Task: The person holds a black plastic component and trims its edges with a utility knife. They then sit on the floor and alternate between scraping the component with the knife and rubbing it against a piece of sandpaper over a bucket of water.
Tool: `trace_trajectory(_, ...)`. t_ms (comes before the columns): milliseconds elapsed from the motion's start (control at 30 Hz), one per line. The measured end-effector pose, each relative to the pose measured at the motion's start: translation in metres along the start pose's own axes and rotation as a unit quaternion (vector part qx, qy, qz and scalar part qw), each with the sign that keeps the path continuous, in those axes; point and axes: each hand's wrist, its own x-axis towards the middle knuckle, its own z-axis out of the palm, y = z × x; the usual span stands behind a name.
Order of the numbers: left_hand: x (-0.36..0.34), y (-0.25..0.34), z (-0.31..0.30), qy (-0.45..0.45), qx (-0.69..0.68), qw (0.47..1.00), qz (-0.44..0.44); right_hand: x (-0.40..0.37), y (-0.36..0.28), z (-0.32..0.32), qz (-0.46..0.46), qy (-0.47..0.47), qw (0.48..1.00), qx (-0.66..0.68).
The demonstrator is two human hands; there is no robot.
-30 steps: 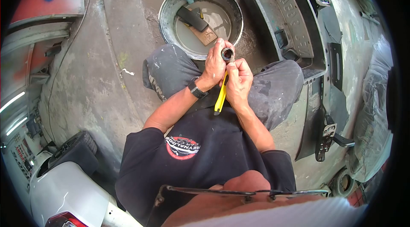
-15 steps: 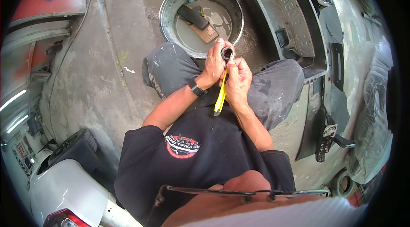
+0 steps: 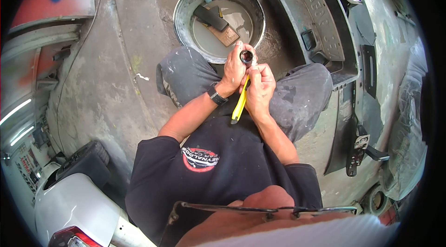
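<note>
Standing within easy reach is a wide, round grey metal basin (image 3: 183, 26). The right hand (image 3: 261, 88) has its grip closed on a slim yellow utility knife (image 3: 239, 105), far end hidden; the left hand (image 3: 231, 73) wraps a short black hollow cylinder (image 3: 246, 56), mouth up, seemingly to steady it.

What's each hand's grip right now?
Left hand: closed, holding a black round hollow part, material unclear.
Right hand: closed, holding a slim yellow plastic-looking cutter.
</note>
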Motion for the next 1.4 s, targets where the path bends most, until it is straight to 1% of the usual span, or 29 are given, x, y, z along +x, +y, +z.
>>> trace_trajectory(33, 0.001, 0.001, 0.001, 0.012, 0.013, 1.000, 0.010, 0.000, 0.000, 0.000, -0.007, 0.005, 1.000, 0.015)
trace_trajectory(133, -0.001, 0.005, 0.005, 0.021, -0.070, 0.997, -0.029, 0.000, -0.001, -0.001, -0.009, -0.007, 1.000, 0.025)
trace_trajectory(233, -0.001, 0.007, 0.004, 0.011, -0.094, 0.995, -0.040, 0.000, 0.000, -0.001, -0.005, -0.009, 1.000, 0.023)
trace_trajectory(333, 0.000, 0.005, 0.003, 0.006, -0.072, 0.997, -0.026, -0.001, 0.000, -0.004, -0.015, -0.024, 1.000, -0.005)
trace_trajectory(433, -0.002, 0.010, 0.003, -0.005, -0.066, 0.997, -0.034, 0.000, -0.002, -0.003, -0.009, -0.033, 0.999, -0.004)
trace_trajectory(833, -0.004, 0.011, 0.003, 0.015, -0.020, 0.999, -0.023, 0.003, 0.002, -0.004, -0.009, -0.029, 0.999, -0.033)
trace_trajectory(933, -0.004, 0.010, -0.001, 0.012, 0.011, 1.000, -0.011, 0.003, 0.000, -0.004, -0.002, -0.033, 0.999, -0.043)
trace_trajectory(1033, -0.002, 0.007, -0.003, 0.016, 0.002, 1.000, -0.012, 0.004, -0.004, -0.001, 0.021, -0.029, 0.999, -0.036)
trace_trajectory(1133, -0.003, 0.009, -0.004, 0.008, 0.057, 0.998, -0.004, 0.006, -0.002, -0.001, 0.027, -0.033, 0.998, -0.043)
trace_trajectory(1233, -0.001, 0.005, -0.002, 0.007, -0.017, 1.000, -0.010, 0.006, 0.002, -0.005, 0.027, -0.039, 0.998, -0.030)
trace_trajectory(1333, 0.001, 0.009, 0.007, 0.047, -0.104, 0.992, -0.058, 0.006, -0.001, -0.003, 0.006, -0.031, 0.999, 0.039)
trace_trajectory(1400, 0.001, 0.011, 0.006, 0.028, -0.123, 0.990, -0.065, 0.007, -0.003, -0.007, -0.010, -0.055, 0.998, 0.013)
